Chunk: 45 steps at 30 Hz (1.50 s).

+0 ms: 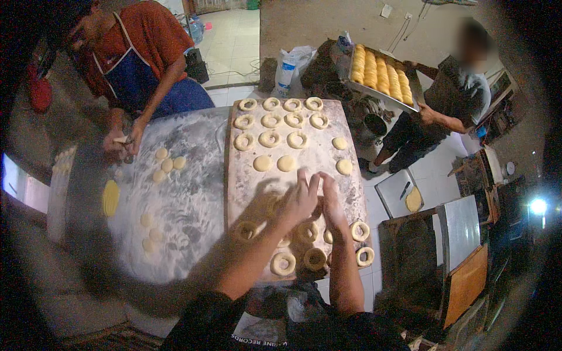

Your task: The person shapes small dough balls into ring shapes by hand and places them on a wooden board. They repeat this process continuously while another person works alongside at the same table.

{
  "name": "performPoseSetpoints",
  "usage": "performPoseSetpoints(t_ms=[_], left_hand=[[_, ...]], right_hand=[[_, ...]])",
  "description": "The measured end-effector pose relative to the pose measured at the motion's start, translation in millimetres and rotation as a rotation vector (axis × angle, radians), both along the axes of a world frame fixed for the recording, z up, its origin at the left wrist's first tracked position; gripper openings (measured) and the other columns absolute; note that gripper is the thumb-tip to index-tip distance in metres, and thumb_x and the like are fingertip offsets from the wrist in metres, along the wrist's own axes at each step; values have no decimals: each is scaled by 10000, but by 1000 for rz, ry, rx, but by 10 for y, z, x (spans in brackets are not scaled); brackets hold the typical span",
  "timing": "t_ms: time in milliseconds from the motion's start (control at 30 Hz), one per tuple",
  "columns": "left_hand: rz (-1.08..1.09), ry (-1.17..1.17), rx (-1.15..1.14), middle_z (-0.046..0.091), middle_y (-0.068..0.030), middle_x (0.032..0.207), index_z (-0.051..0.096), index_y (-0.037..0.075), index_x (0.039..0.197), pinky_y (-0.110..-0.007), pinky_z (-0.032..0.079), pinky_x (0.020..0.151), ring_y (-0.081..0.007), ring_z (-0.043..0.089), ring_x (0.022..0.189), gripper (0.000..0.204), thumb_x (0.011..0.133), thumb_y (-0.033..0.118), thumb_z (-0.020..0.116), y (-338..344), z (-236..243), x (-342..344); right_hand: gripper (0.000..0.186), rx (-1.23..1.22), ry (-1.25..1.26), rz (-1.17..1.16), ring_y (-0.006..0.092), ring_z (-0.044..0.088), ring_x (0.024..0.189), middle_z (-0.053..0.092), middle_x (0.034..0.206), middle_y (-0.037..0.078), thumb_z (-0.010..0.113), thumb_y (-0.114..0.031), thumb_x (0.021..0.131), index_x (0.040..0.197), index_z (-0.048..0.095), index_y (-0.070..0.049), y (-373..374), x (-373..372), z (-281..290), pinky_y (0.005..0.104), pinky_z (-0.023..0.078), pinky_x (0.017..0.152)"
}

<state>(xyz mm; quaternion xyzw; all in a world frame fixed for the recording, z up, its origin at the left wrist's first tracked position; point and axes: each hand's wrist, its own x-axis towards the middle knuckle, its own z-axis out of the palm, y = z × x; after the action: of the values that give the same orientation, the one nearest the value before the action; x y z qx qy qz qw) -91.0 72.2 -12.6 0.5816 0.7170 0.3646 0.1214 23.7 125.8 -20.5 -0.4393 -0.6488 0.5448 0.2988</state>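
Note:
My left hand (300,198) and my right hand (332,202) are held close together above a floured wooden board (316,134). The fingers of both are bent and drawn together; anything between them is hidden from view. Beyond my fingertips lie flat dough rounds (286,163), with another dough round (344,167) farther right. Rows of dough rings (271,120) cover the far part of the board. Nearer me, more dough rings (283,263) are scattered around and below my forearms, some of them partly covered.
A floured metal table (193,193) with small dough balls (167,164) adjoins the board at left. A co-worker in an apron (132,67) handles something pale there. Another person at right holds a tray (413,107) of golden rolls (380,71). A rack (462,228) stands lower right.

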Motion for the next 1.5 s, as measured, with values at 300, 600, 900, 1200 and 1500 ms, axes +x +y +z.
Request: performPoseSetpoints(t_ms=[300,600,900,1200,1500], left_hand=[[-11,326,-550,449,-228,1332,278,157,1489,-614,364,993,-474,472,1221,825,832,493,646,-241,38,-301],[278,381,-12,574,-226,1198,509,53,1292,-513,476,893,-411,577,1114,530,866,349,619,76,27,-674],[-17,-393,217,634,-233,1116,546,14,1162,-456,495,894,-382,632,1009,286,915,159,552,-39,-293,-1134],[367,-138,-4,619,-235,1046,607,16,1134,-485,501,830,-431,608,989,273,868,73,623,-2737,-536,-2912],[387,-656,42,685,-147,993,651,19,1065,-353,521,764,-255,668,867,292,898,254,697,-3413,-165,-2719]], right_hand=[[975,350,-834,-15,415,550,1104,507,1233,197,752,-479,750,1513,208,-207,32,30,-383,621,389,910],[502,529,-477,-326,310,650,717,640,797,149,682,-270,867,1233,469,0,1346,504,-970,440,522,626],[389,452,-245,74,136,561,694,600,813,31,654,-141,800,1155,552,-18,1148,-202,-548,282,451,640],[349,602,-482,766,304,674,918,682,1021,162,660,-124,858,1190,604,-33,-1922,-2576,-356,378,516,854],[283,-178,-50,728,234,672,910,646,1021,136,681,-45,847,1096,550,-11,-2312,-2808,236,348,537,761]])
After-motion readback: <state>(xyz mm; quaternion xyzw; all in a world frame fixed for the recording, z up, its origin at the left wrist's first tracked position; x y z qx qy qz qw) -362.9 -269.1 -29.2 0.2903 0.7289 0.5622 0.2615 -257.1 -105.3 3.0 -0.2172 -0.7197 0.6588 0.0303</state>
